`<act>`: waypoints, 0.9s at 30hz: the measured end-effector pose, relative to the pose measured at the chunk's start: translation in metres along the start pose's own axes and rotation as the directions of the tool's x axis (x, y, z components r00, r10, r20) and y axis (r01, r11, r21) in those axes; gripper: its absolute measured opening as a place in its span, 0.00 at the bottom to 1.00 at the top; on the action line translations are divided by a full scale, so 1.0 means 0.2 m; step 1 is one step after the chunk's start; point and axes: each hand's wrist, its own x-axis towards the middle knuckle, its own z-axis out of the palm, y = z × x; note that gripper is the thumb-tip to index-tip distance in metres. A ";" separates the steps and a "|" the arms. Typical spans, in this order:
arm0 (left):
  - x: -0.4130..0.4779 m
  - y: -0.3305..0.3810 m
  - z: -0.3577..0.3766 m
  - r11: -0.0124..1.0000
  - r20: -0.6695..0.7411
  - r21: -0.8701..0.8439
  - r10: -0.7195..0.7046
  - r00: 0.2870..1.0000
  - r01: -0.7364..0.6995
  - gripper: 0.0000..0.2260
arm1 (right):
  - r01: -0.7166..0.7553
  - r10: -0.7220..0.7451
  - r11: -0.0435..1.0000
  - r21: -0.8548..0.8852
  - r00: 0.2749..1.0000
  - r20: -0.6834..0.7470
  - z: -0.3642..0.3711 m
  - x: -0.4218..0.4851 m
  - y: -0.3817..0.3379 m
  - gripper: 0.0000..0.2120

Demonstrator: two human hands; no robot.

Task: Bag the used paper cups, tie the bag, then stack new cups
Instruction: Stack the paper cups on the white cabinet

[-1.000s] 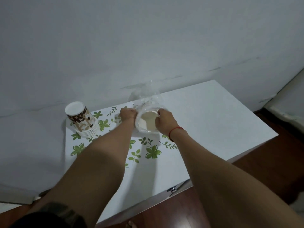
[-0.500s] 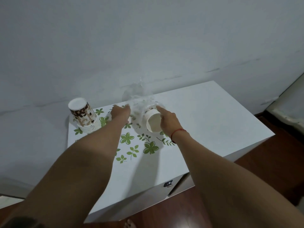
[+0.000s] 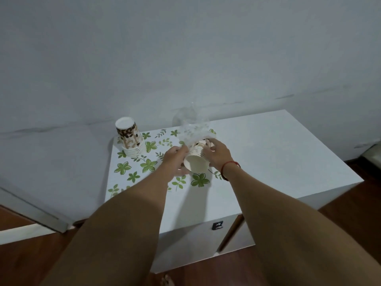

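A stack of paper cups [image 3: 195, 159] lies tilted with its open mouth toward me, its far end inside a clear plastic bag [image 3: 192, 125] that stands up behind it. My left hand [image 3: 175, 159] grips the stack's left side near the rim. On the right side my right hand [image 3: 218, 154] holds the stack and the bag's edge, a red string on its wrist. A second stack of upside-down cups [image 3: 129, 139] with a coffee-bean print stands at the cabinet's back left corner.
The white cabinet top [image 3: 278, 153] has a green leaf pattern on its left half. A grey wall rises right behind it. A small latch [image 3: 216, 226] sits on the cabinet front. Wooden floor [image 3: 360, 203] lies to the right and below.
The cup stack has tipped so its mouth faces me lower down, and both hands have closed in around it. The bag has risen more upright behind the cups.
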 end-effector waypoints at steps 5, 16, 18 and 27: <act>-0.09 -0.02 -0.04 0.995 0.084 0.066 -0.077 0.993 0.071 0.12 | -0.166 0.162 0.986 0.014 0.975 0.152 0.02 -0.03 -0.01 0.25; -0.29 -0.08 -0.11 0.984 0.213 0.083 -0.172 0.962 0.158 0.20 | -0.274 0.277 0.960 -0.063 0.880 0.385 0.04 -0.19 -0.02 0.35; -0.34 -0.06 -0.16 0.984 0.197 0.084 -0.168 0.966 0.154 0.20 | -0.262 0.255 0.964 -0.049 0.855 0.452 0.05 -0.23 -0.07 0.26; -0.40 0.43 -0.58 0.965 -0.039 -0.210 0.152 0.988 -0.157 0.21 | 0.438 -0.442 0.897 0.064 0.879 0.180 0.35 -0.18 -0.64 0.33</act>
